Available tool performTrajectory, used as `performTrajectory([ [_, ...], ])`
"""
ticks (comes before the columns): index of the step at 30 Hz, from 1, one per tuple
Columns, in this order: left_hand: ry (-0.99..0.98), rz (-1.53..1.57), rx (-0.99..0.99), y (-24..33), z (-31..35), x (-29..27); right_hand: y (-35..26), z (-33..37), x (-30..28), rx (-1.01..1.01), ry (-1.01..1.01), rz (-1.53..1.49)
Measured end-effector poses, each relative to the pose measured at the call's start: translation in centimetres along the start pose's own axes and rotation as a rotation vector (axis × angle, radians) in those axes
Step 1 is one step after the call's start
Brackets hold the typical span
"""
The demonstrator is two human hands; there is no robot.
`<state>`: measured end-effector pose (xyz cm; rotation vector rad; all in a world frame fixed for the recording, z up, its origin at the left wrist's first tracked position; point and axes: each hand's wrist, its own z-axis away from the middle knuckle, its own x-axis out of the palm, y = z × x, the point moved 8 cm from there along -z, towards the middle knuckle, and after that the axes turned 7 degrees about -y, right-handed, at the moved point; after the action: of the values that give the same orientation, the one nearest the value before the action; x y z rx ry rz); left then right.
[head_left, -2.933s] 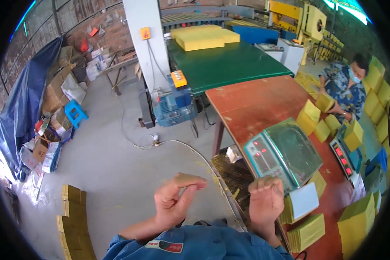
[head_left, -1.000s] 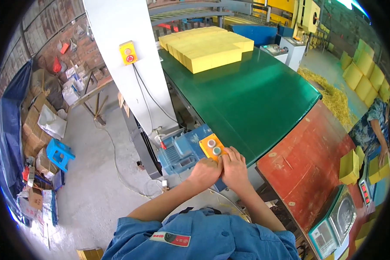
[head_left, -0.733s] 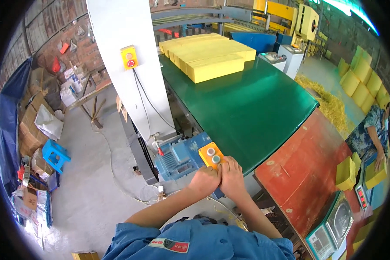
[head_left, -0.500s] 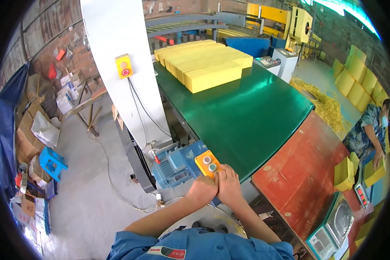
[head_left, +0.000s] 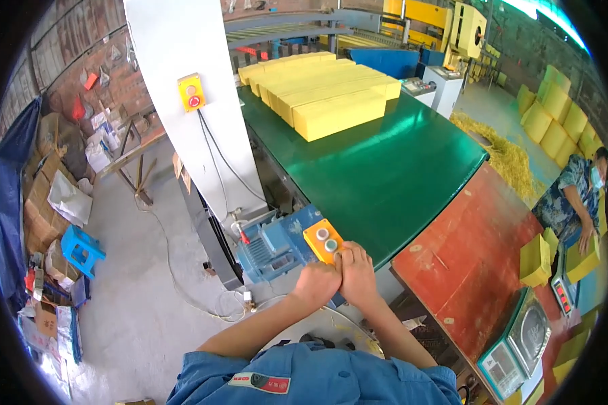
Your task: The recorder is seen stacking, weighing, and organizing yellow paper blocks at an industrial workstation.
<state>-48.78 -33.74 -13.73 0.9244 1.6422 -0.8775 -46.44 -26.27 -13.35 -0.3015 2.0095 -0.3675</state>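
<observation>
Both my hands are together at the near corner of an orange push-button box (head_left: 323, 230), which carries a pale button and a green button. My left hand (head_left: 318, 283) is closed like a fist below the box. Against it, my right hand (head_left: 358, 271) has its fingers curled at the box's lower right corner. Whatever lies inside either hand is hidden. Beyond them runs a green conveyor belt (head_left: 378, 182). A row of yellow blocks (head_left: 341, 113), side by side, lies on its far part.
A blue motor (head_left: 270, 248) sits left of the box. On a white column is another button box (head_left: 191, 93). At right stands a red table (head_left: 446, 260) with a scale (head_left: 503, 368); a masked person (head_left: 571, 196) handles a yellow block there. A blue stool (head_left: 82, 251) stands left.
The yellow blocks have shifted slightly along the belt toward the near right. My hands stay at the button box. The whole view has tilted a little.
</observation>
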Motion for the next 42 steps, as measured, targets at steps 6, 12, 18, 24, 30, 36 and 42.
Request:
performTrajectory([
  [6,-0.015,0.03,-0.025,-0.2,-0.1,0.5,0.2,-0.1,0.2,0.018,0.007,-0.011],
  [12,-0.023,0.006,-0.034,-0.3,-0.4,0.4,0.5,-0.4,0.3,0.03,0.014,-0.023],
  [18,0.02,-0.013,-0.033,-0.2,-0.5,-0.5,0.7,-0.4,0.4,0.028,0.013,-0.027],
  [24,-0.025,0.005,-0.045,-0.2,-0.5,0.1,0.6,-0.3,0.3,0.026,0.03,-0.012],
  [30,-0.039,0.004,-0.061,0.0,-0.4,0.3,0.6,-0.2,0.2,0.019,0.031,-0.029],
  [36,-0.083,0.021,-0.068,0.0,-0.7,0.2,0.8,-0.2,0.0,0.012,0.016,-0.03],
  [42,-0.076,0.013,-0.074,-0.1,-0.5,0.4,0.5,-0.4,0.0,0.014,0.018,-0.052],
])
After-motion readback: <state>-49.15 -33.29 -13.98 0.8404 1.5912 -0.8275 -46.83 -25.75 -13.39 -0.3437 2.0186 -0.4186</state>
